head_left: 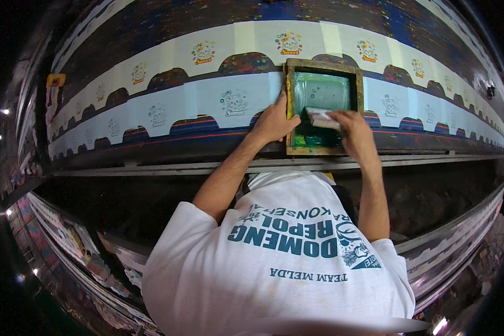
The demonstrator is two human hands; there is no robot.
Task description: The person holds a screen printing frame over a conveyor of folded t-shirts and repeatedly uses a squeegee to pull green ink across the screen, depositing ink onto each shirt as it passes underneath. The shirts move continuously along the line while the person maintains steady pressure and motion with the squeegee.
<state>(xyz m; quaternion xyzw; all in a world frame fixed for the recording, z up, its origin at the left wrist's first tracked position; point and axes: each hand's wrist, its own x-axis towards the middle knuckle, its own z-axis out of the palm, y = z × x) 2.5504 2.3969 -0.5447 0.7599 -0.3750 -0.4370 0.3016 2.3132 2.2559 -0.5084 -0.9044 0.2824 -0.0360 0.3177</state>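
Observation:
A wooden-framed printing screen (289, 106) with green mesh lies over the row of light blue fabric pieces. My left hand (274, 119) is closed round the left side of its frame, thumb toward the inner edge. Inside the frame, my right hand (350, 130) grips a squeegee (323, 118) with a pale edge, held across the mesh at a slight tilt. Wet green ink (319, 140) shows dark at the near end of the mesh. Left of the screen, a light blue fabric piece (207, 103) carries a dark outline print with green spots.
Beyond the blue row runs a row of cream fabric pieces (185, 56) with colourful prints. Both lie on a long, paint-spotted table (168, 17) with a metal rail (207, 168) along its near edge. Another table with fabric pieces (67, 229) stands behind me. A yellow object (56, 80) sits at far left.

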